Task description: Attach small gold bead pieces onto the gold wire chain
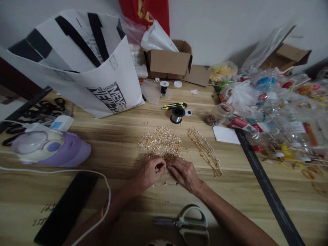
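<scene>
My left hand (151, 172) and my right hand (186, 175) meet at the near edge of a pile of gold and clear beaded pieces (160, 140). Thumb and fingers are pinched on both hands, the tips nearly touching; what lies between them is too small to make out. Just below, a short beaded chain (166, 184) stretches across the wooden table. Closer to me are a few tiny loose pieces (167, 202) and scissors (183, 223) with pale handles. Right of the pile lie several long beaded chains (205, 152).
Behind the pile are a wire spool (176, 116), a yellow-black utility knife (174, 106) and a dark thread spool (164, 88). A purple device (56, 148), white cable (109, 191) and black slab (68, 208) occupy the left. Bagged items (276, 102) crowd the right; a large white bag (102, 82) stands back left.
</scene>
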The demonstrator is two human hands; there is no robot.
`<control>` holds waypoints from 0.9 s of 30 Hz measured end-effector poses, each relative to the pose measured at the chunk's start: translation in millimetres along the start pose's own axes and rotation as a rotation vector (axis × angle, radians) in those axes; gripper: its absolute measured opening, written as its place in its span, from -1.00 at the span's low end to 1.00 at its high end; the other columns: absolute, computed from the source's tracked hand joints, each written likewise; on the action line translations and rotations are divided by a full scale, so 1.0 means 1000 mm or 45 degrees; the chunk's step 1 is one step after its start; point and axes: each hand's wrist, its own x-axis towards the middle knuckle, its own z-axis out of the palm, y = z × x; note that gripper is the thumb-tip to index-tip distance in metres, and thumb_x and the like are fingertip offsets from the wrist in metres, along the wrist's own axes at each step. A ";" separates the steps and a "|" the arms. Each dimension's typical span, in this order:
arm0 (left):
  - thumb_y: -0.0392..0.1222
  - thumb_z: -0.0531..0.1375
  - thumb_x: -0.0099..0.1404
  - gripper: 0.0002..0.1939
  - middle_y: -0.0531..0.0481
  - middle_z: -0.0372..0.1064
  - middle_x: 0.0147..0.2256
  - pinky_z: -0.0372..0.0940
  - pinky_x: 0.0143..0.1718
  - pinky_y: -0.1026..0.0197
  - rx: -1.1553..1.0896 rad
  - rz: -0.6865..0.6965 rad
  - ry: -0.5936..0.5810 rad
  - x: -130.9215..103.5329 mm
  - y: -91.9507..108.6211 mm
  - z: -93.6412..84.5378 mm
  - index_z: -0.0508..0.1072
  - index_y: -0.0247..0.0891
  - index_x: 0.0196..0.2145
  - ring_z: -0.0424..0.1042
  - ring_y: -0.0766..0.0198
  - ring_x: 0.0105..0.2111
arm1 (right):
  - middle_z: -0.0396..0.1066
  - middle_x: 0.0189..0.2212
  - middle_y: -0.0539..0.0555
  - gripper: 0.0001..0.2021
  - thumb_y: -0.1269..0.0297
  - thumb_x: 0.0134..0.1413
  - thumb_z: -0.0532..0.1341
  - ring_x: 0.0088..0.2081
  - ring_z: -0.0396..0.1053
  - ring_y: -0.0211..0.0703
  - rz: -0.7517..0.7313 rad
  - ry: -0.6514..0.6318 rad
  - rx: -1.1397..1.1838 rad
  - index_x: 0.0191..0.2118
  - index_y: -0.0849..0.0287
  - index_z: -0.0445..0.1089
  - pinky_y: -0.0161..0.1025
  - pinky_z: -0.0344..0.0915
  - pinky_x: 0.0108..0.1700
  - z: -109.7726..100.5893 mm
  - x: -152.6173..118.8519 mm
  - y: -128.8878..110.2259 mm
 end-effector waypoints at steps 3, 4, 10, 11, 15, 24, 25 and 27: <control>-0.40 0.09 0.14 -0.86 0.05 0.33 -0.53 0.16 -0.43 0.34 0.021 0.069 0.006 -0.001 -0.001 0.000 0.40 -0.29 -0.51 0.28 0.36 -0.50 | 0.42 -0.34 0.10 -0.89 0.41 0.25 0.08 -0.32 0.39 -0.19 -0.014 0.018 -0.058 -0.19 0.17 0.35 -0.27 0.35 -0.27 0.001 -0.002 0.000; -0.40 0.09 0.14 -0.86 0.05 0.34 -0.53 0.16 -0.43 0.33 0.025 0.091 0.008 -0.001 -0.002 0.000 0.40 -0.29 -0.51 0.29 0.35 -0.50 | 0.42 -0.34 0.10 -0.88 0.41 0.25 0.08 -0.33 0.39 -0.20 -0.017 0.017 -0.075 -0.19 0.17 0.34 -0.27 0.36 -0.27 0.001 -0.002 0.000; -0.31 0.09 0.23 -0.85 0.02 0.41 -0.49 0.23 -0.40 0.33 -0.014 0.060 0.089 0.002 -0.010 -0.013 0.44 -0.29 -0.44 0.37 0.34 -0.47 | 0.41 -0.23 0.15 -0.84 0.40 0.27 0.04 -0.23 0.40 -0.16 -0.062 0.028 -0.129 -0.15 0.18 0.35 -0.23 0.39 -0.20 0.000 -0.004 0.000; -0.29 0.10 0.24 -0.85 0.02 0.43 -0.48 0.24 -0.39 0.33 0.005 0.029 0.127 0.003 -0.011 -0.017 0.45 -0.29 -0.42 0.38 0.33 -0.47 | 0.40 -0.21 0.15 -0.84 0.40 0.27 0.04 -0.20 0.40 -0.15 -0.069 0.025 -0.119 -0.14 0.18 0.35 -0.23 0.39 -0.18 0.000 -0.005 0.001; -0.23 0.11 0.26 -0.85 -0.01 0.47 -0.42 0.27 -0.30 0.27 0.186 -0.008 0.271 0.007 -0.021 -0.035 0.47 -0.26 -0.39 0.42 0.26 -0.39 | 0.41 -0.23 0.13 -0.84 0.42 0.26 0.05 -0.21 0.40 -0.16 -0.095 0.026 -0.065 -0.14 0.18 0.35 -0.23 0.39 -0.17 0.000 -0.006 0.003; -0.30 0.08 0.28 -0.83 -0.09 0.46 -0.31 0.25 -0.17 0.13 0.731 -0.007 0.164 0.005 -0.040 -0.054 0.47 -0.26 -0.33 0.39 0.14 -0.27 | 0.41 -0.31 0.11 -0.88 0.40 0.26 0.06 -0.29 0.38 -0.19 -0.097 0.042 -0.068 -0.19 0.19 0.33 -0.27 0.36 -0.26 0.000 -0.004 0.003; -0.31 0.08 0.28 -0.84 -0.09 0.45 -0.31 0.25 -0.17 0.13 0.743 -0.010 0.148 0.005 -0.040 -0.054 0.47 -0.27 -0.34 0.39 0.14 -0.26 | 0.40 -0.32 0.11 -0.88 0.40 0.27 0.06 -0.29 0.38 -0.19 -0.099 0.043 -0.071 -0.19 0.19 0.33 -0.28 0.35 -0.27 0.000 -0.004 0.003; -0.31 0.08 0.28 -0.84 -0.09 0.45 -0.32 0.25 -0.17 0.13 0.753 -0.022 0.115 0.005 -0.039 -0.054 0.47 -0.27 -0.35 0.39 0.14 -0.26 | 0.40 -0.33 0.11 -0.88 0.39 0.27 0.05 -0.31 0.38 -0.20 -0.103 0.054 -0.075 -0.20 0.18 0.33 -0.28 0.35 -0.28 0.000 -0.004 0.003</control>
